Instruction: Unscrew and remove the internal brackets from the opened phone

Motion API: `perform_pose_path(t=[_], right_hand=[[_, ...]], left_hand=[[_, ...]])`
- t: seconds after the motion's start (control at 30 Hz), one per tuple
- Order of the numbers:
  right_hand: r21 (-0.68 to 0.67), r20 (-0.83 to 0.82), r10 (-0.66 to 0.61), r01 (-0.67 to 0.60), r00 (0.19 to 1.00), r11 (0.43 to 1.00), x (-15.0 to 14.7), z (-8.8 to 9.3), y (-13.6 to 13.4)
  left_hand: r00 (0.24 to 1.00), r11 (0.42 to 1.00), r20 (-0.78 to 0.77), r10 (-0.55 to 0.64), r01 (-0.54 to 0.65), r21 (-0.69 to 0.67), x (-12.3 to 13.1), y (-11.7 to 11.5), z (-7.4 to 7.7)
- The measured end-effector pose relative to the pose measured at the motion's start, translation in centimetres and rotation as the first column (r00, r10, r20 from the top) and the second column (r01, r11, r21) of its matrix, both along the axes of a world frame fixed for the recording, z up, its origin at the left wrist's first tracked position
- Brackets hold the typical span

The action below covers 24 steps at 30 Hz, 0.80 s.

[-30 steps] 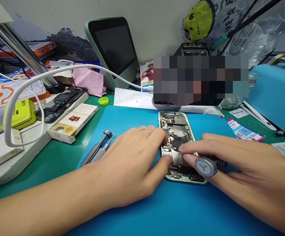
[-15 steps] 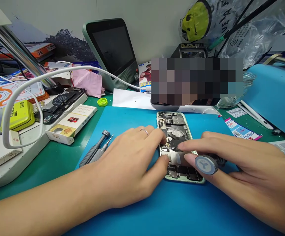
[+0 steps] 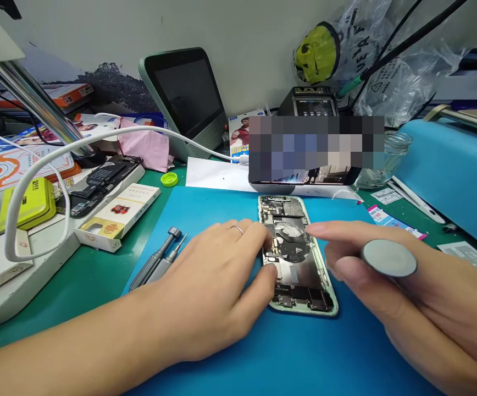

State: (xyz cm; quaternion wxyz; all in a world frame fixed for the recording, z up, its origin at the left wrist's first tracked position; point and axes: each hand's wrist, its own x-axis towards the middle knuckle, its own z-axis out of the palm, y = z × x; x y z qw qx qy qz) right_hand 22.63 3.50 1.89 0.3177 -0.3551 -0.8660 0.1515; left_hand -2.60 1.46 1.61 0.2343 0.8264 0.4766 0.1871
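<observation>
An opened phone (image 3: 294,275) lies on the blue mat (image 3: 238,363), its circuit boards, battery area and round coil showing inside a pale green frame. My left hand (image 3: 222,286) steadies it, thumb and fingers closed on its left edge. In my right hand (image 3: 390,297) is a screwdriver (image 3: 389,257); its round grey cap faces me, and the shaft is hidden behind the hand. The right index finger reaches to the phone's right edge, while the thumb and other fingers are curled. Two grey screwdrivers (image 3: 156,267) rest on the mat left of my left hand.
Behind the mat a phone with a partly blurred screen (image 3: 300,176) stands on its side, a white cable (image 3: 139,132) plugged in. A smart display (image 3: 189,93), a cigarette-like box (image 3: 118,214), another opened phone body (image 3: 98,187), a glass jar (image 3: 387,157) and a blue case (image 3: 461,176) surround it.
My right hand has drawn back to the right, off the phone's interior, and the screwdriver's cap has turned more toward me. My left hand keeps its hold. The view has tilted slightly.
</observation>
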Motion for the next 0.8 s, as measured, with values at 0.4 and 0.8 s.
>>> perform_pose_path(t=[0.4,0.8], right_hand=[[0.032,-0.381,0.036,-0.026,0.924,0.999,-0.5,0.4,-0.1],[-0.003,-0.136,-0.077,0.077,0.988,0.997,1.0,0.1,1.2]], left_hand=[[0.998,0.997,0.056,0.038,-0.034,-0.062,0.0,-0.3,-0.3],[0.998,0.991,0.048,0.049,-0.042,-0.128,0.0,-0.1,0.0]])
